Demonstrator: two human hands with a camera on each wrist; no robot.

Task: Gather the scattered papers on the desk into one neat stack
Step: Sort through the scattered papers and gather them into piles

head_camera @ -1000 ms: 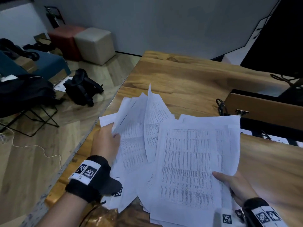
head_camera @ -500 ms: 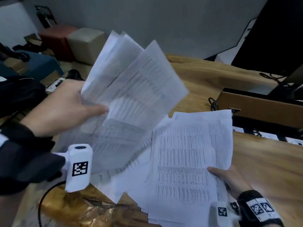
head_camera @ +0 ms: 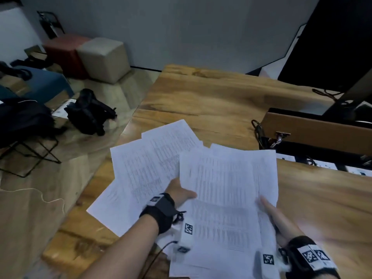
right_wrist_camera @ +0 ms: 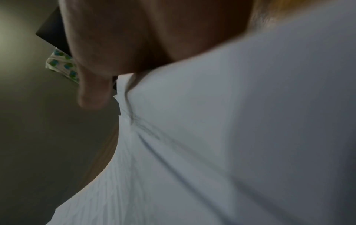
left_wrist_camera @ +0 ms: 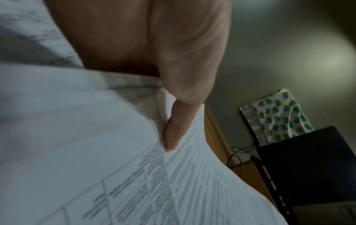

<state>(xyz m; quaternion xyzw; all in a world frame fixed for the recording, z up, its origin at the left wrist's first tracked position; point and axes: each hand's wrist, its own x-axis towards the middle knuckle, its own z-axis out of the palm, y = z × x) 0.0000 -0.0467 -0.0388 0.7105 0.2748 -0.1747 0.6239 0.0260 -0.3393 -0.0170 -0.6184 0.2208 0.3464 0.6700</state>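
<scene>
a: papers (head_camera: 225,198) nearest, a fanned bundle over the table (head_camera: 211,101) front edge. right hand (head_camera: 275,216) pinches its right edge, thumb on top.
b: left hand (head_camera: 179,193)?
a: slid into the fan; thumb lies on a sheet, fingers hidden. grip, cannot tell.
b: step?
a: merging, i judge. left sheets (head_camera: 145,170) lie splayed farther out. next: square the edges, tap them flush.

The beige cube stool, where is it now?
In the head view the beige cube stool stands on the floor at upper left, beside the red stool, beyond the desk.
</scene>
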